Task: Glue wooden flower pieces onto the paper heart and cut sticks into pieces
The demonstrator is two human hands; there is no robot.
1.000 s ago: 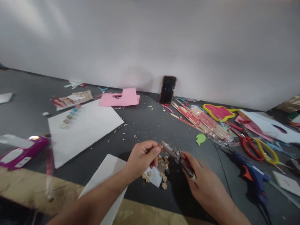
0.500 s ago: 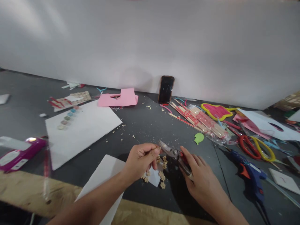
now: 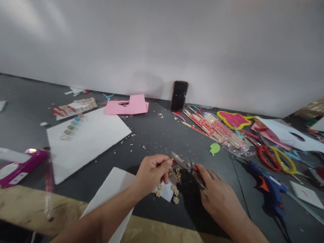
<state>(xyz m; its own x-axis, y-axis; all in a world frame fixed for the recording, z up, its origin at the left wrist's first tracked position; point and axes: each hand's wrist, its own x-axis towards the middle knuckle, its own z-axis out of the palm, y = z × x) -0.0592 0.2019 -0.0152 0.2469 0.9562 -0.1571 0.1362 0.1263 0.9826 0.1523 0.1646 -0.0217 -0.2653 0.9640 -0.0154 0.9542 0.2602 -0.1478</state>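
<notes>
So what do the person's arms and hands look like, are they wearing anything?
Both forearms are bare, with no sleeves in view. The left hand and the right hand wear no gloves, and no rings, watch or bracelet show. A fingernail on the right hand looks painted red, though it is small and blurred.

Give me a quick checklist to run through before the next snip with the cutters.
1. Right hand wrapped around the cutters: ok.
2. Left hand pinching a small piece at the blade tips: ok, though the piece itself is too small to make out.
3. Left fingertips away from the blades: not ok, they sit right beside the tips.
4. Blades lined up on the piece: cannot tell, the tips are blurred.
5. Finished little flower shapes lying under the hands on the dark table: ok.
6. Glue gun lying apart to the right: ok.
</notes>
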